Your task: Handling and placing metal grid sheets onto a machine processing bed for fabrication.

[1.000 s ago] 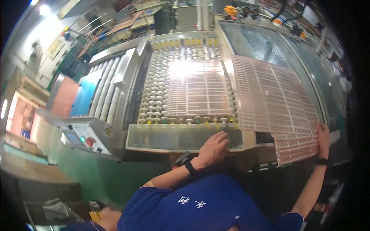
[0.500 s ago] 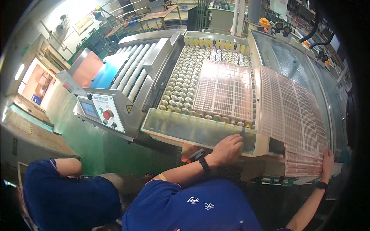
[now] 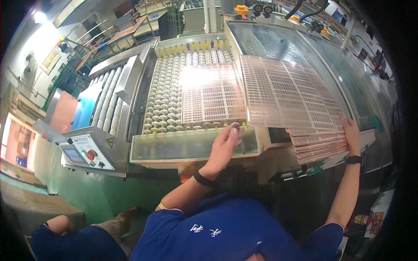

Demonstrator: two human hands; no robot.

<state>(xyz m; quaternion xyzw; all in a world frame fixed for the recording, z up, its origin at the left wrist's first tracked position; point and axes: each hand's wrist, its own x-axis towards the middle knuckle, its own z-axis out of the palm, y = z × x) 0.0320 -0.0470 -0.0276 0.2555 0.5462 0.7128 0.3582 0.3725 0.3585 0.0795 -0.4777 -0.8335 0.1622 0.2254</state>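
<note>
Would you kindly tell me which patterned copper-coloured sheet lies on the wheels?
The lone sheet left of the stack: it lies on the pale wheels, while the others are piled together, the right hand at their edge.

Blue short-sleeved shirt (image 3: 237,230), white markings (image 3: 205,230), pale-edged cuffs (image 3: 335,224), black wristband (image 3: 202,178) on each arm

The head-worn fisheye looks down over the patterned panels (image 3: 291,93).

A lamp (image 3: 40,17) glows white at upper left; glare bleaches the far left corner of the copper-coloured panel (image 3: 213,96) on the rollers (image 3: 163,98) — the glass cover (image 3: 278,42) glints too. Edges bow toward a black rim — lower right is dim.
</note>
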